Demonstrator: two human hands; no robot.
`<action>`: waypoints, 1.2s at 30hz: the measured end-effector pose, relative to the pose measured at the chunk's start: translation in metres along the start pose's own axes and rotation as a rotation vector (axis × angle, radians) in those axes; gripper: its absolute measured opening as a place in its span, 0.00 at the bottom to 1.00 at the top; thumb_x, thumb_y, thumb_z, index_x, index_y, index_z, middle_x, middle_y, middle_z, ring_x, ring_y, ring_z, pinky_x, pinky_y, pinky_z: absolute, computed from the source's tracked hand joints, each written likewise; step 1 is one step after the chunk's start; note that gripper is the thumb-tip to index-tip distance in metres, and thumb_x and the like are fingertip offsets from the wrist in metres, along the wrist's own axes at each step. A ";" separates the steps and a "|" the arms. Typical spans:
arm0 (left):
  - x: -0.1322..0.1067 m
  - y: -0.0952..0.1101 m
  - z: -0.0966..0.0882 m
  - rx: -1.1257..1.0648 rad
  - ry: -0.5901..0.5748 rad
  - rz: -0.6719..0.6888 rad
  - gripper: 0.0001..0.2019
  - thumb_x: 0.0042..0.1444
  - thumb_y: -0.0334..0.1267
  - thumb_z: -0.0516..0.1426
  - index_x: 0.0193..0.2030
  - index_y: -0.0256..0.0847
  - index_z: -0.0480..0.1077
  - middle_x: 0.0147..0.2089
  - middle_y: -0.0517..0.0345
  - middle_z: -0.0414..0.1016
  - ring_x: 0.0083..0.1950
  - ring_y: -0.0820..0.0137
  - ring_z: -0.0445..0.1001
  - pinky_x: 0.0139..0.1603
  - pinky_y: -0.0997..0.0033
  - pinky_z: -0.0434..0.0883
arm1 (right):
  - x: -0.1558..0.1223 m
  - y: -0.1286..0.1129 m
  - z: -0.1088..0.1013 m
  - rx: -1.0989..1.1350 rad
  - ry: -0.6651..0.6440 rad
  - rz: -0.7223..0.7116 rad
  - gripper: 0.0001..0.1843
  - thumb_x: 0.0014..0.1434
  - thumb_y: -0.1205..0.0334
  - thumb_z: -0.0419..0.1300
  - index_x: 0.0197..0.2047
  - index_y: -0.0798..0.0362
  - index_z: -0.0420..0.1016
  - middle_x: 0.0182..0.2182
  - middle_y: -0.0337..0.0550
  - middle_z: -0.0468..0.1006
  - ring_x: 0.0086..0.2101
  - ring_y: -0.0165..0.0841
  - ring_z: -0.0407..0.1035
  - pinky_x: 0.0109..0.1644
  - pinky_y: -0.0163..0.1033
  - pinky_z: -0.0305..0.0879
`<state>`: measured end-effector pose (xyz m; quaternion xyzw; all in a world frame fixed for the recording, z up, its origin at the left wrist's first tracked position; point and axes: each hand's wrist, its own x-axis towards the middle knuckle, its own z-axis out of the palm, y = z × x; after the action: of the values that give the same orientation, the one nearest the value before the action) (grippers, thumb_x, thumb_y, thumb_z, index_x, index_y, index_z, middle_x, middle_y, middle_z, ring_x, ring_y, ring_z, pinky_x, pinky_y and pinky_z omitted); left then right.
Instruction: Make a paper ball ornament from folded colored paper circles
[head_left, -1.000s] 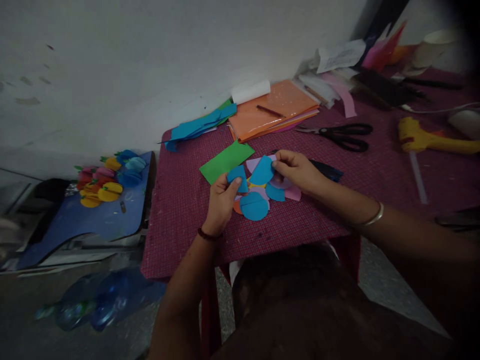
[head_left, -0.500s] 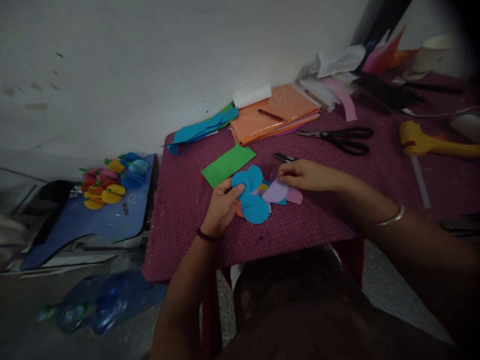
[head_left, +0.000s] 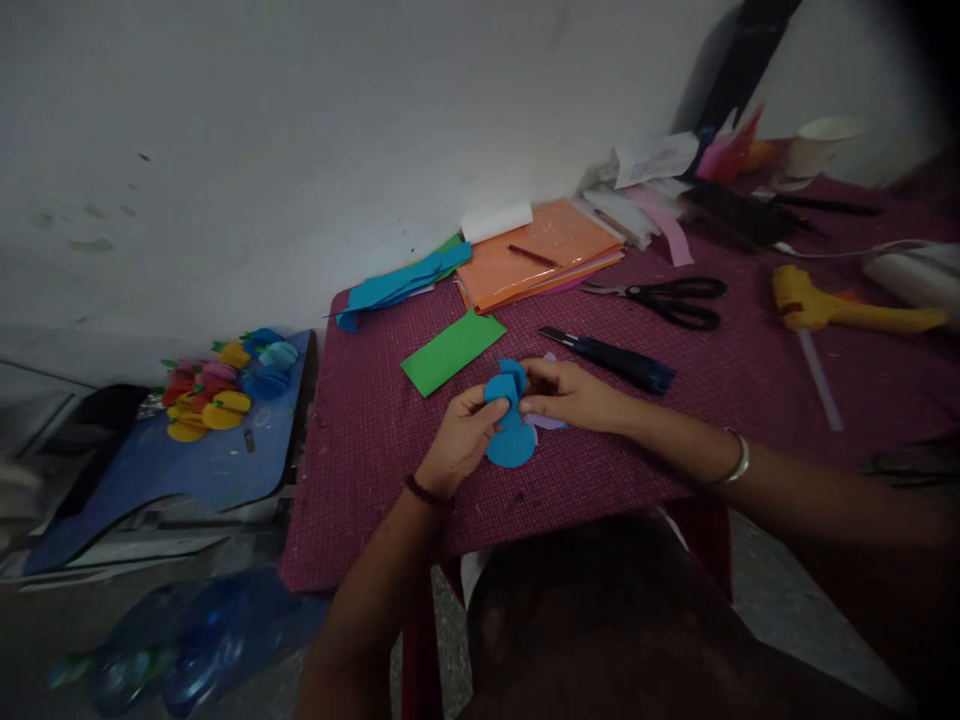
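Pinching a small cluster of blue paper discs (head_left: 511, 428) between both hands, low over the table (head_left: 360, 450) and near the middle of its front half.

Left hand (head_left: 459, 445): thumb and forefinger closed on the upper left lobe.
Right hand (head_left: 571, 396): fingertips closed on the upper right edge.
Grip is narrow on both sides and holds paper.
A lilac paper piece (head_left: 553, 423) lies flat under the right fingers.

Handling (judged): thin craft paper, very light and limp, not slippery. It would crease readily and tear at a fold. Best held at the rim or along a fold with a light fingertip pinch, since a flat palm would crush the lobes.

Edges and room:
- Green paper rectangle (head_left: 452, 350) lies just beyond the left hand.
- Utility knife (head_left: 611, 360) lies just beyond the right hand, near but not touching, its blade tip pointing left.
- Scissors (head_left: 667, 297) and orange sheets (head_left: 536, 250) sit further back, well apart from the hands.
- Yellow tool (head_left: 840, 305) is far right.
- The table's front edge runs under the forearms.
- Bare cloth left of the discs gives the open room; the back and right are crowded.
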<state>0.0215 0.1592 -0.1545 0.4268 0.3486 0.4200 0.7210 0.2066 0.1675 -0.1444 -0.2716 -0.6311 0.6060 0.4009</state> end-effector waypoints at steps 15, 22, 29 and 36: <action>-0.006 0.008 0.005 0.197 0.103 0.255 0.11 0.56 0.37 0.60 0.43 0.45 0.62 0.29 0.68 0.71 0.24 0.77 0.68 0.27 0.76 0.67 | -0.001 -0.001 -0.004 -0.028 0.048 0.060 0.22 0.50 0.47 0.71 0.36 0.53 0.69 0.31 0.38 0.75 0.31 0.28 0.69 0.37 0.35 0.67; -0.008 0.005 0.004 0.316 0.022 0.144 0.14 0.53 0.46 0.66 0.33 0.39 0.70 0.19 0.68 0.64 0.19 0.80 0.60 0.19 0.79 0.58 | -0.001 0.005 -0.006 -0.119 -0.010 0.054 0.20 0.52 0.48 0.68 0.39 0.54 0.69 0.32 0.37 0.73 0.33 0.29 0.68 0.39 0.36 0.67; -0.005 0.004 0.001 0.350 0.030 0.103 0.13 0.51 0.46 0.66 0.31 0.38 0.72 0.24 0.64 0.71 0.20 0.80 0.63 0.20 0.79 0.61 | -0.001 -0.001 -0.004 -0.139 -0.098 0.046 0.14 0.56 0.54 0.64 0.38 0.53 0.66 0.31 0.37 0.74 0.32 0.29 0.68 0.36 0.35 0.66; -0.004 -0.001 0.001 0.366 0.009 0.101 0.14 0.53 0.48 0.65 0.32 0.39 0.71 0.21 0.66 0.68 0.20 0.79 0.63 0.20 0.79 0.62 | -0.003 -0.008 -0.003 -0.181 -0.150 0.042 0.10 0.57 0.58 0.63 0.40 0.52 0.68 0.34 0.38 0.77 0.36 0.31 0.72 0.41 0.37 0.70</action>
<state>0.0216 0.1550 -0.1545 0.5660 0.4005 0.3870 0.6078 0.2119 0.1658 -0.1370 -0.2739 -0.7056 0.5734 0.3135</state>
